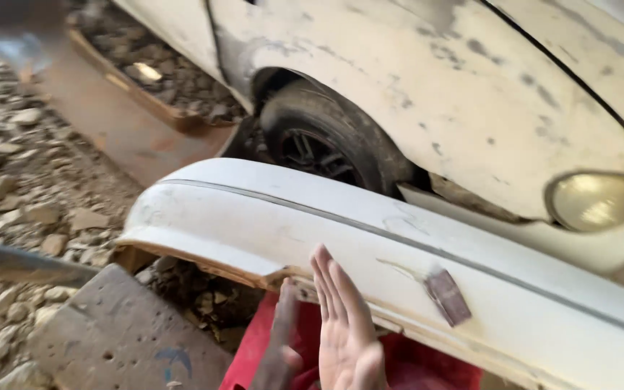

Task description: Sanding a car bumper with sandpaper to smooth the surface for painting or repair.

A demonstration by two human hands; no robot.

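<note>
A: Where are the hands?

B: Only 1 shows clearly. An open hand (344, 328), fingers straight and close together, palm turned to the side, is raised just in front of the lower edge of the white bumper (399, 245). It grips nothing. I cannot tell which hand it is; by the thumb it may be the left. A dark blurred shape beside it could be another finger or a shadow, too unclear to call.

A: And the bumper?

B: Off the car (471, 94), lying lengthwise in front of the wheel (319, 148), tilted with its face up. Probably propped that way so the whole surface is within reach. A dark trim line runs along it.

A: Any labels or packages?

B: None readable. A small grey-brown rectangular block (448, 296) rests on the bumper's face, just right of the hand, likely set there to stay close by. Something red (269, 347) lies under the bumper's edge.

A: Around them?

B: Loose rubble (30, 195) at left, a concrete slab (120, 336) with a faint blue mark, and the car's headlight (601, 198) at right.
</note>
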